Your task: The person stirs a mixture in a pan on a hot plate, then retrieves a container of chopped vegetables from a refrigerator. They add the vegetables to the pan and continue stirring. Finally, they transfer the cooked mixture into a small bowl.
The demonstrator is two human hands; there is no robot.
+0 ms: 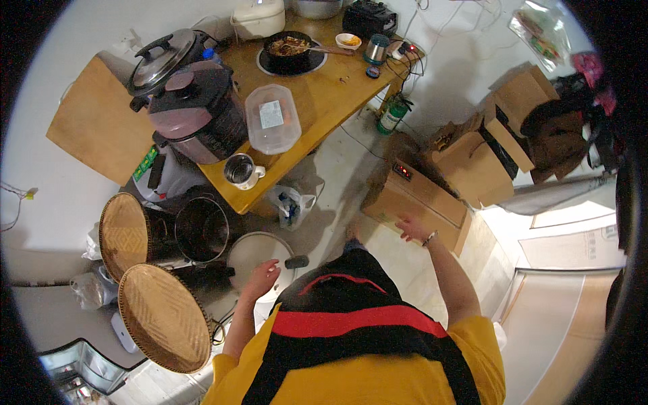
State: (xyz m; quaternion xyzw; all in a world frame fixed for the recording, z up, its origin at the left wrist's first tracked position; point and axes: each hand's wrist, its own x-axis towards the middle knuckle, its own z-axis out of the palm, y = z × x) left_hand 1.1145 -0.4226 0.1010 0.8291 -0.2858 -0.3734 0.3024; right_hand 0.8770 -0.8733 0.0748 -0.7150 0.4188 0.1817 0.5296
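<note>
My left hand (264, 278) hangs with fingers apart over a round pale lid or basin (258, 248), close to a small dark handle-like object (296, 261). Nothing shows in it. My right hand (413, 229), with a bracelet at the wrist, is empty, fingers spread, above a closed cardboard box (422, 197) on the floor. Ahead stands a wooden table (324, 116). It bears a lidded plastic container (273, 119), a mug (242, 171), an electric pressure cooker (197, 111) and a black pan (288, 48) of food with a utensil in it, on a round black hob.
Two woven bamboo trays (164, 316) (124, 235) and a deep dark pot (202, 230) stand at the left. A plastic bag (292, 205) lies beneath the table. A green bottle (393, 115) stands by the table leg, with open cardboard boxes (476, 162) to the right. Cords hang at the table's end.
</note>
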